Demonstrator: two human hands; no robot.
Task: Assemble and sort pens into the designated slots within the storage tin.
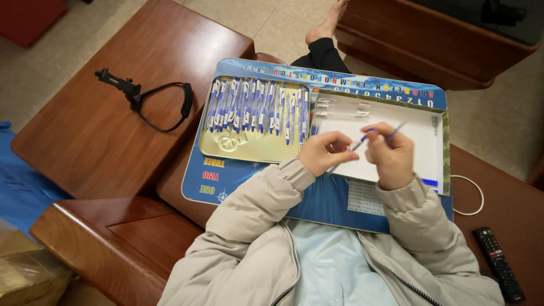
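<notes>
Blue-and-white pen [362, 139] between both hands, left hand [326, 152] and right hand [392, 156] each pinching it.

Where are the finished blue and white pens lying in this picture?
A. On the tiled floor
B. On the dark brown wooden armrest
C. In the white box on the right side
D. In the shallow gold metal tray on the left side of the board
D: the row of blue and white pens lies side by side in the shallow gold metal tray, left of the white box over which both hands work.
</notes>
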